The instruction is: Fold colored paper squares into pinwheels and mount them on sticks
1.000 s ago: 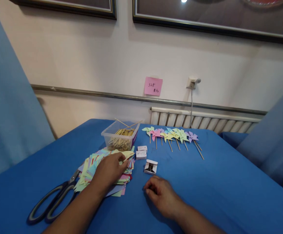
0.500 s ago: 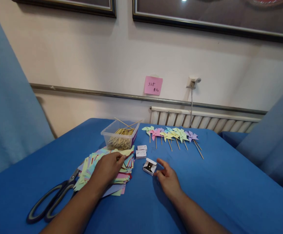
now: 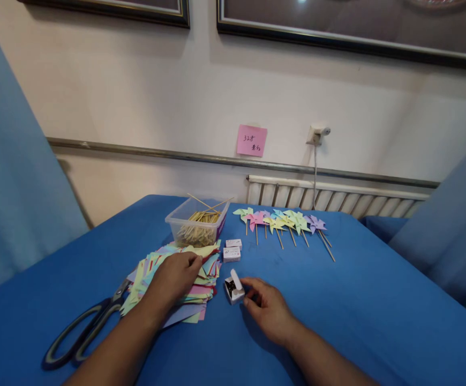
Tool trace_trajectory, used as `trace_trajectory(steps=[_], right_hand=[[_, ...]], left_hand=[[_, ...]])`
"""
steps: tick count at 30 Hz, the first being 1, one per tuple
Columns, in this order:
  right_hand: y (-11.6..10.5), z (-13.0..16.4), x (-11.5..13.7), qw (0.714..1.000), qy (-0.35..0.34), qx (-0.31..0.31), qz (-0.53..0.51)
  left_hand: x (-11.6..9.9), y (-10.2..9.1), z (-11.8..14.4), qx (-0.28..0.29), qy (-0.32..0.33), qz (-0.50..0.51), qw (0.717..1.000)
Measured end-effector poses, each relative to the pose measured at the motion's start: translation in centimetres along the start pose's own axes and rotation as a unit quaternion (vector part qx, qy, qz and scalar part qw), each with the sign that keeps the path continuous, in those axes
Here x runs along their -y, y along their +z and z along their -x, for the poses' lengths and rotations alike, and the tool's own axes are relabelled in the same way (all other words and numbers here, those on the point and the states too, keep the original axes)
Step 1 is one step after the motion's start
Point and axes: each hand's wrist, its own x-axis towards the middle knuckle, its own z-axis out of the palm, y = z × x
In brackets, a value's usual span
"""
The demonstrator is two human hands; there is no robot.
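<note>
My left hand (image 3: 178, 274) lies over a thick pile of cut coloured paper (image 3: 201, 296), thumb and fingertips pressed together near a dark red piece. Whatever is between those fingers is hidden. To the right, a small white cardboard box (image 3: 235, 292) sits with its lid flap up and small dark items inside. My right hand (image 3: 268, 309) has its thumb and index finger closed at the box's right side. Behind it, two more small white boxes (image 3: 232, 254) lie one behind the other.
A clear plastic tub (image 3: 172, 219) of thin wooden sticks (image 3: 198, 228) stands behind the paper. Several paper pinwheels (image 3: 296, 221) on sticks lie at the back right. Large scissors (image 3: 76, 332) lie at the left, blades partly under the paper. A blue cloth (image 3: 357, 316) covers the table.
The open box has shifted left and towards me and has turned. My right hand has moved left with it, its fingers now closer together. My left hand has barely moved.
</note>
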Motion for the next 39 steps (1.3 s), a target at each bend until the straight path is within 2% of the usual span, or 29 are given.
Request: trace_trajectory(steps=[8, 14, 19, 22, 27, 32, 35, 37, 39], right_hand=[[0.8, -0.7, -0.1, 0.996, 0.062, -0.054, 0.023], [0.8, -1.5, 0.0, 0.997, 0.001, -0.072, 0.015], [1.5, -1.3, -0.5, 0.997, 0.000, -0.082, -0.006], [1.4, -0.8, -0.1, 0.996, -0.001, -0.085, -0.007], [0.4, 0.2, 1.0, 0.990, -0.024, -0.138, -0.004], [0.1, 0.7, 1.4, 0.992, -0.025, -0.119, -0.017], [0.2, 0.7, 1.8, 0.991, -0.041, -0.118, -0.038], [-0.1, 0.8, 2.3, 0.987, -0.062, -0.135, -0.060], [-0.6, 1.0, 2.8, 0.982, -0.074, -0.151, -0.089]], left_hand=[[0.3, 0.2, 0.0, -0.016, 0.004, -0.005, 1.000], [0.4, 0.4, -0.1, -0.023, -0.030, 0.007, 0.999], [-0.2, -0.1, 0.1, -0.031, -0.044, 0.057, 0.997], [-0.8, -0.7, 0.4, -0.054, -0.045, 0.110, 0.992], [-1.3, -1.3, 0.7, -0.137, -0.077, 0.158, 0.975], [-0.7, -0.9, 0.5, -0.133, -0.077, 0.157, 0.975], [-0.9, -0.8, 0.6, -0.152, -0.078, 0.182, 0.968], [-1.3, -0.7, 1.0, -0.180, -0.049, 0.216, 0.958], [-2.0, -0.5, 1.6, -0.211, 0.040, 0.252, 0.944]])
